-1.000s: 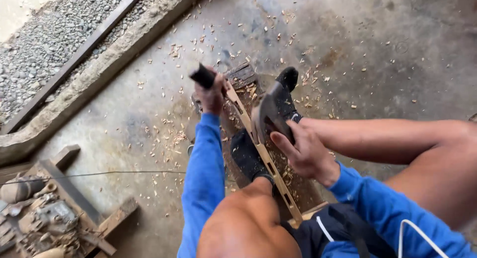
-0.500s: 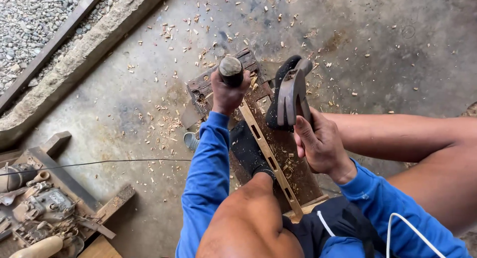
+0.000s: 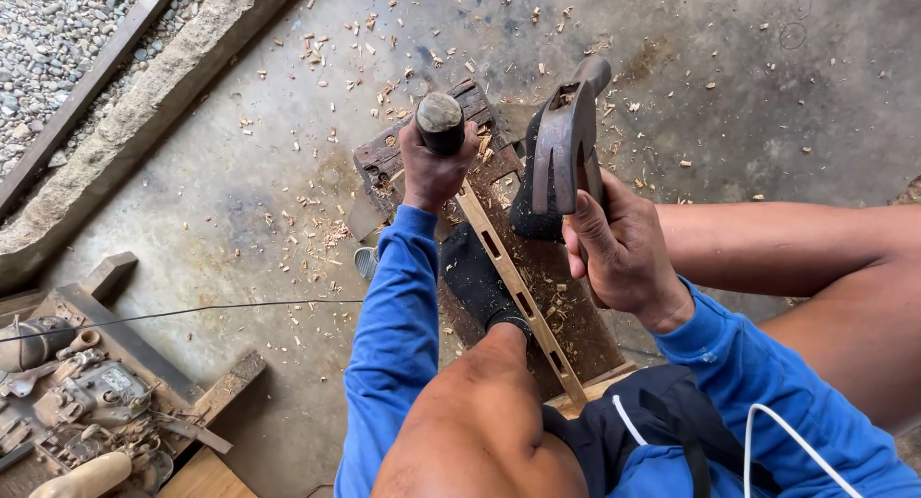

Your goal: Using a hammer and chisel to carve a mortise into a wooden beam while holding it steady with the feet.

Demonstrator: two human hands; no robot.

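Note:
My left hand (image 3: 434, 172) is closed around a dark chisel handle (image 3: 440, 121) that stands upright on a thin wooden strip (image 3: 513, 285) with several rectangular slots cut in it. My right hand (image 3: 619, 249) grips a claw hammer (image 3: 566, 145), its steel head raised to the right of the chisel. The strip lies on a dark, worn wooden board (image 3: 561, 306) on the floor. My feet in black socks (image 3: 478, 279) press on the board and strip. Both sleeves are blue.
Wood chips (image 3: 326, 231) litter the concrete floor around the board. A wooden tray of metal tools (image 3: 86, 402) sits at lower left, with a thin wire (image 3: 192, 311) running from it. A concrete curb (image 3: 144, 114) and gravel lie at upper left.
The hammer has swung up from down by the board and now stands higher, nearer the camera. My left hand with the chisel has shifted a little along the strip.

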